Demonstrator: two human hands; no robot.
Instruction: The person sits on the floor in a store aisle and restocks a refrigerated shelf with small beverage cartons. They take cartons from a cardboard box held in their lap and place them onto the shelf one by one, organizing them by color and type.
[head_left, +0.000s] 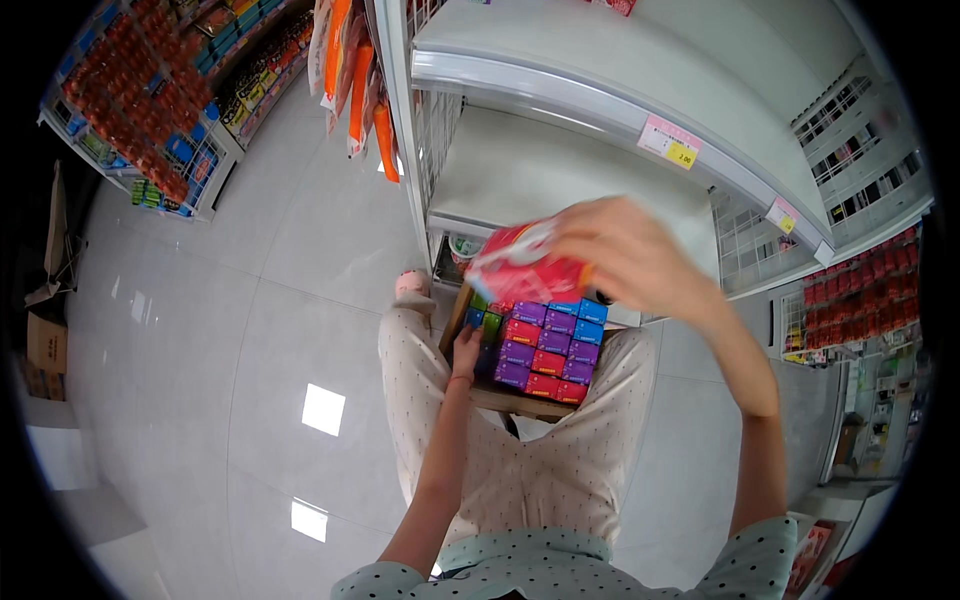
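My right hand (622, 247) is shut on a red plastic packet (529, 262), blurred, raised above a cardboard box (525, 406) between my knees. Small purple, red and blue cartons (553, 343) stand in rows in the box, with green and dark blue ones on its left side. Down in the left part of the box, my left hand (466, 351) touches the green and blue cartons; whether it grips one cannot be told. The packet hides the box's far edge.
Ahead is a white metal shelf unit (562, 165) with price tags (670, 141) on its front rail. Orange-and-white packets (361, 90) hang on its left side. A rack of red packets (135, 97) stands at the far left, another (862, 292) at the right. Grey tiles (300, 315) cover the floor.
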